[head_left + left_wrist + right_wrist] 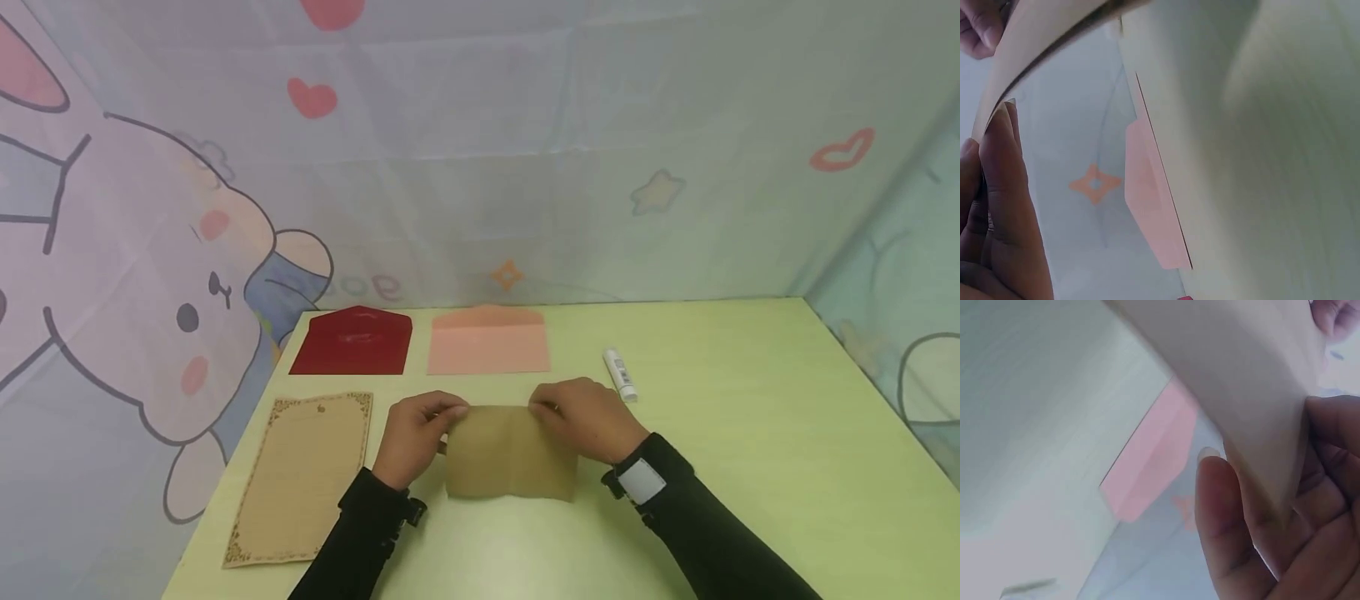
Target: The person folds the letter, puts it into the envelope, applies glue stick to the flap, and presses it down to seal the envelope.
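Note:
A folded sheet of brown paper is held up above the table between both hands, with a faint vertical crease at its middle. My left hand pinches its upper left corner between thumb and fingers. At the upper right corner, my right hand pinches it in the same way. In the left wrist view the brown paper bends away from the fingers, and its layers show at the edge. The right wrist view has the paper passing between thumb and fingers.
A brown letter sheet with an ornate border lies left on the table. Along the back edge are a dark red envelope and a pink envelope, flaps up. A white glue stick lies beyond the right hand.

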`<state>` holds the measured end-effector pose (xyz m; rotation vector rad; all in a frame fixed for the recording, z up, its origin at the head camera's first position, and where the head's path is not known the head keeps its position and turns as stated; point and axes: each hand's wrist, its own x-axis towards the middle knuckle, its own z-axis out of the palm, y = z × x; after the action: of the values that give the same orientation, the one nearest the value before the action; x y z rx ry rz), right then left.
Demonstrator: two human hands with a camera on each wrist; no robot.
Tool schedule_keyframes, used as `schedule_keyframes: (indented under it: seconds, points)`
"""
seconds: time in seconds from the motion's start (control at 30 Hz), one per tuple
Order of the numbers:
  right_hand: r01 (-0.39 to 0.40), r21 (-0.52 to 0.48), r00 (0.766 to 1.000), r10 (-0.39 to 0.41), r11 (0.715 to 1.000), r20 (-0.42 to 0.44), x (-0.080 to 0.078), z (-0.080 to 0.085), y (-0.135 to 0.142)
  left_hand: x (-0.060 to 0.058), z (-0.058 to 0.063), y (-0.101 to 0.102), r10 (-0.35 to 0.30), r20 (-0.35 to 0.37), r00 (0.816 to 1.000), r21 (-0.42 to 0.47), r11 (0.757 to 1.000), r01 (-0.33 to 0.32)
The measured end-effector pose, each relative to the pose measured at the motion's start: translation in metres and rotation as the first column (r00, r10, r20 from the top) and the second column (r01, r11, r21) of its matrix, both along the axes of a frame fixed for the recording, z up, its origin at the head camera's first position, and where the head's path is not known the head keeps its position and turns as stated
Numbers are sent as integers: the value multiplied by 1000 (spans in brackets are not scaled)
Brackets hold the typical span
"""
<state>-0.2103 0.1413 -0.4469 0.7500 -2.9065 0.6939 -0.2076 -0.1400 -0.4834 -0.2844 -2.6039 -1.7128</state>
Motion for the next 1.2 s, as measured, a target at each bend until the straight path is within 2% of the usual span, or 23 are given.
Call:
schedule_keyframes:
  seconds: [0.37,0.57,0.7,0.8,0.9,0.97,1.07,1.2]
  points:
    - [-8,-91,1000,9,996,17,-2,-7,36,-5,0,-2,24,13,1000,1,1000,-24]
    - [14,-51,1000,-13,999,17,-2,-6,36,-6,1,-1,14,-9,1000,-61,998,-14]
    - [14,61,994,-7,998,-111,-1,-3,23,-6,6,5,-6,-34,999,-97,995,3]
    - [-20,125,970,50,992,-238,-1,-4,3,-8,9,13,-48,-82,995,-123,992,38]
    - [-56,163,947,104,985,-304,-3,-6,-18,-10,11,19,-86,-143,986,-157,986,63]
    - [-55,174,938,110,983,-328,-3,-6,-26,-10,12,22,-99,-182,978,-181,981,65]
    - [-17,166,952,66,986,-299,-5,-5,-29,-11,15,23,-96,-222,970,-204,978,50]
    - [40,119,987,-21,992,-159,-8,0,-17,-14,17,20,-54,-230,972,-199,980,7]
